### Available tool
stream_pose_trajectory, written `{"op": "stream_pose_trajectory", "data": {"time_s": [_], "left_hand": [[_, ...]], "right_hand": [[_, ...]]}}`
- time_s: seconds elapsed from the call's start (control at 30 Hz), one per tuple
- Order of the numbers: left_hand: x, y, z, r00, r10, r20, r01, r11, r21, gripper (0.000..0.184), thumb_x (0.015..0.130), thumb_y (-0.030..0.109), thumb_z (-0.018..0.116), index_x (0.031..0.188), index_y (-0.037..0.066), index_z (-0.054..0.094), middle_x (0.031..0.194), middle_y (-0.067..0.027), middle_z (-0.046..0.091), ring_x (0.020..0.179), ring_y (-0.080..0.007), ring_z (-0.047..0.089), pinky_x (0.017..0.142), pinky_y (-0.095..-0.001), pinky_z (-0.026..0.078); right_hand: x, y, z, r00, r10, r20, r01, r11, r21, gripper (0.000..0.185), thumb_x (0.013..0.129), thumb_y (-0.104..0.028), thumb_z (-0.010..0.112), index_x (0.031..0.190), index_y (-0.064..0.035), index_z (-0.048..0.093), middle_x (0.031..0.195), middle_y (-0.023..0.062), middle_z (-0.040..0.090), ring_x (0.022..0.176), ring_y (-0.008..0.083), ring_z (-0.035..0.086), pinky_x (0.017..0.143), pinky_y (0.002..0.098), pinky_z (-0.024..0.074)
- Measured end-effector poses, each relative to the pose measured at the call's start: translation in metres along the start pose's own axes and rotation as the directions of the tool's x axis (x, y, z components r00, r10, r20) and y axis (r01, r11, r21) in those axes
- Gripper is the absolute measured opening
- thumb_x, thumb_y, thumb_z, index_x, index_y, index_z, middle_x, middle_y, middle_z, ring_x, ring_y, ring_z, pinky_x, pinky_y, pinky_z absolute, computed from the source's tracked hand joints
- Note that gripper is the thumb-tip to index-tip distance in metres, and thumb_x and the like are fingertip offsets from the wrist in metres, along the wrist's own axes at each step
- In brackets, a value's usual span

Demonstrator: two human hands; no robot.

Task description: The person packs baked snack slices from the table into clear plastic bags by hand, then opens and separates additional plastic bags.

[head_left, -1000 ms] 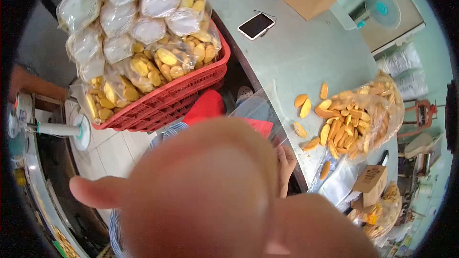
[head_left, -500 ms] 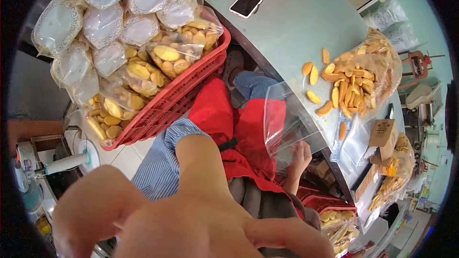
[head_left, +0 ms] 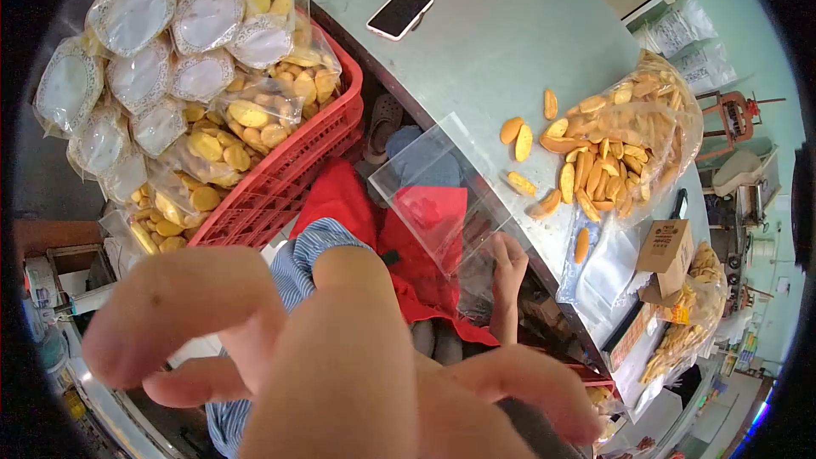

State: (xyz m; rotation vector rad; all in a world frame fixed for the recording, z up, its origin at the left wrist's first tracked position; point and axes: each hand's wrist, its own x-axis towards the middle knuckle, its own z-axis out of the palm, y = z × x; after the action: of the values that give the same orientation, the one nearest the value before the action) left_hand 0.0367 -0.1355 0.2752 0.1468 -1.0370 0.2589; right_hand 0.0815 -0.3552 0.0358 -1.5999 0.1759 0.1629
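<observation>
My left hand (head_left: 357, 374) is raised close to the camera, large and blurred, its fingers spread apart. It comes from a blue-and-white striped sleeve, and I see nothing held in it. Lower and to the right, my right hand (head_left: 507, 263) grips a clear, flat plastic bag (head_left: 425, 183) by one end. This bag spreads over my red apron, beside the table edge. On the table beyond, golden-brown oblong baked pieces (head_left: 595, 174) spill from the mouth of a large clear bag (head_left: 680, 119). A few pieces lie loose near the edge.
At left, a red plastic crate (head_left: 280, 170) is heaped with filled bags (head_left: 204, 21) bearing white lacy labels. The grey table (head_left: 476, 42) carries a phone (head_left: 400, 14), a small cardboard box (head_left: 663, 246) and flat plastic bags (head_left: 605, 263). Another filled bag (head_left: 697, 314) lies farther right.
The camera view has shifted, so the table and crate appear farther left. My left hand has turned and its fingers spread differently. The bag in my right hand has tilted and swung leftward.
</observation>
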Motion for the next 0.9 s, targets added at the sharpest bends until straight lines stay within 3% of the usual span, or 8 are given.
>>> {"op": "stream_pose_trajectory", "data": {"time_s": [0.57, 0.77, 0.8, 0.9], "left_hand": [[0.007, -0.024, -0.002, 0.999, -0.024, -0.041, 0.028, 0.993, 0.112, 0.038, 0.087, 0.028, 0.048, 0.122, 0.016, 0.042, 0.115, 0.0001, 0.045, 0.091, -0.0149, 0.051, 0.08, -0.0303, 0.04], [0.012, -0.016, -0.011, 0.998, 0.025, -0.06, -0.014, 0.985, 0.171, 0.039, 0.086, 0.028, 0.049, 0.122, 0.017, 0.042, 0.115, -0.0005, 0.045, 0.091, -0.0155, 0.051, 0.079, -0.0311, 0.041], [0.012, -0.011, -0.011, 0.997, 0.039, -0.065, -0.026, 0.98, 0.196, 0.039, 0.086, 0.028, 0.049, 0.122, 0.017, 0.042, 0.115, -0.0006, 0.045, 0.091, -0.0156, 0.051, 0.079, -0.0313, 0.041], [0.016, -0.002, -0.011, 0.995, 0.074, -0.061, -0.056, 0.967, 0.248, 0.039, 0.086, 0.028, 0.05, 0.122, 0.017, 0.042, 0.115, -0.0009, 0.045, 0.09, -0.0159, 0.051, 0.079, -0.0317, 0.041]], "right_hand": [[0.0, 0.024, -0.016, 0.997, 0.049, 0.061, -0.045, 0.996, -0.077, 0.021, 0.091, -0.015, 0.054, 0.095, 0.0046, 0.061, 0.08, 0.0053, 0.063, 0.073, 0.0115, 0.059, 0.067, 0.0254, 0.0478], [-0.001, 0.023, -0.012, 0.996, 0.034, 0.082, -0.03, 0.998, -0.052, 0.022, 0.091, -0.015, 0.054, 0.094, 0.0055, 0.06, 0.081, 0.0062, 0.063, 0.074, 0.0125, 0.059, 0.068, 0.0261, 0.0483], [-0.003, -0.003, 0.005, 0.996, 0.013, 0.089, -0.008, 0.999, -0.05, 0.022, 0.091, -0.015, 0.054, 0.095, 0.0056, 0.06, 0.081, 0.0063, 0.063, 0.074, 0.0125, 0.059, 0.068, 0.0262, 0.0483], [0.005, 0.029, 0.002, 0.993, -0.041, 0.114, 0.044, 0.999, -0.018, 0.022, 0.091, -0.015, 0.054, 0.095, 0.006, 0.06, 0.082, 0.0065, 0.063, 0.074, 0.0126, 0.059, 0.068, 0.0266, 0.0484]]}}
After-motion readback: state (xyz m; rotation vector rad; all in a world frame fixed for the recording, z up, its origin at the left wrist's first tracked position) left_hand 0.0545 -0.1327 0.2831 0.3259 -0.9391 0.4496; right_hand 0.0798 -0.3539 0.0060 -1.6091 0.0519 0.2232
